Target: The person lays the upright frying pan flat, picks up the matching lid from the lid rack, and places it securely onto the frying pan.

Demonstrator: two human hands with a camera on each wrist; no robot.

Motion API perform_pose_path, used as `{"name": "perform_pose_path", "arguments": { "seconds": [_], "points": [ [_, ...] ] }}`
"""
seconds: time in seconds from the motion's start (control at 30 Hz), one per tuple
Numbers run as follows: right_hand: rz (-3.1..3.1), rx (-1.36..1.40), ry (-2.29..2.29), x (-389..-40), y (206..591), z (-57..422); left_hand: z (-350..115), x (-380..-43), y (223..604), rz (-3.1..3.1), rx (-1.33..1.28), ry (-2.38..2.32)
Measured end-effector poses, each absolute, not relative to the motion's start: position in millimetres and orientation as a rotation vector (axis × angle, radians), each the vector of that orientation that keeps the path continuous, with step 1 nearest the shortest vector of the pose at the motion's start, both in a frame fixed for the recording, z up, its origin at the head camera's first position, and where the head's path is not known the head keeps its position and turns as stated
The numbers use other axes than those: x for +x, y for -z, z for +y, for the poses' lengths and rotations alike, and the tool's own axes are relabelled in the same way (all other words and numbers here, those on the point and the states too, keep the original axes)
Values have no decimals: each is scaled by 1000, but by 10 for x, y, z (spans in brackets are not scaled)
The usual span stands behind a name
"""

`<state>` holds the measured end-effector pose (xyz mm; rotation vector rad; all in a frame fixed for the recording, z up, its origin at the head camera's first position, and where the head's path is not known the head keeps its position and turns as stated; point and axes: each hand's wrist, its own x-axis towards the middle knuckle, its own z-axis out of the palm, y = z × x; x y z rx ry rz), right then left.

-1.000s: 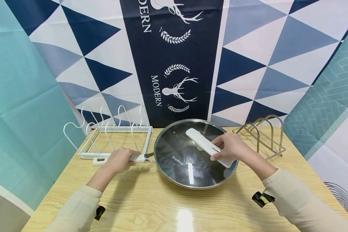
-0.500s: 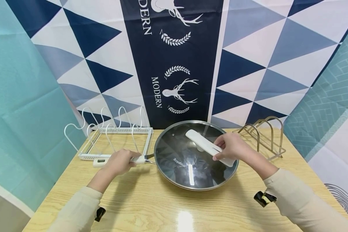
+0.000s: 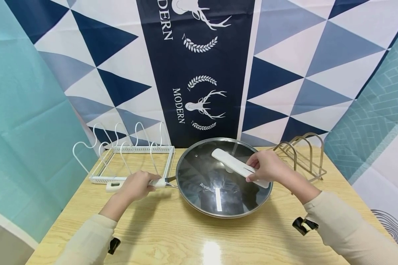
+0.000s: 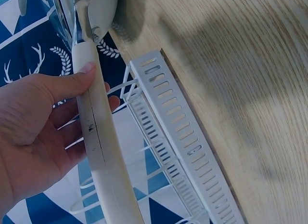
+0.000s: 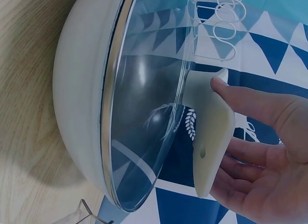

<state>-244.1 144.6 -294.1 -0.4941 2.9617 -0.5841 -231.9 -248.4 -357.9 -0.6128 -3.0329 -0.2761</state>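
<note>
A wide pan [image 5: 77, 94] with a cream outside stands on the wooden table, its glass lid [image 3: 199, 165] seated on the rim. My left hand [image 3: 137, 185] grips the pan's long cream handle [image 4: 98, 132], thumb on one side and fingers curling behind it in the left wrist view. Across the lid runs a long white lid handle [image 3: 230, 162], raised on a short stem. My right hand [image 3: 266, 169] pinches this handle near its right end, with the thumb [image 5: 221, 86] against one edge and the fingers beneath in the right wrist view.
Behind my left hand stands a white wire rack [image 3: 132, 179], its slotted side bar [image 4: 178, 123] close to the pan handle. A bronze-coloured wire rack [image 3: 310, 162] is at the back right. A patterned cloth wall [image 3: 215, 110] rises right behind the table [image 3: 172, 235].
The lid has turned slightly anticlockwise on the pan: its printed name moved right and its vent hole left. My right hand moved a little to the right with the lid handle; the left hand stayed.
</note>
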Motion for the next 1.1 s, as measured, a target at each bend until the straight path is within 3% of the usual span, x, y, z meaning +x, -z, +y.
{"name": "perform_pose_path", "arguments": {
  "seconds": [1.1],
  "points": [
    [2966, -592, 483, -2544, 2917, 1473, -2492, -2324, 3599, -3001, -644, 259]
  ]
}}
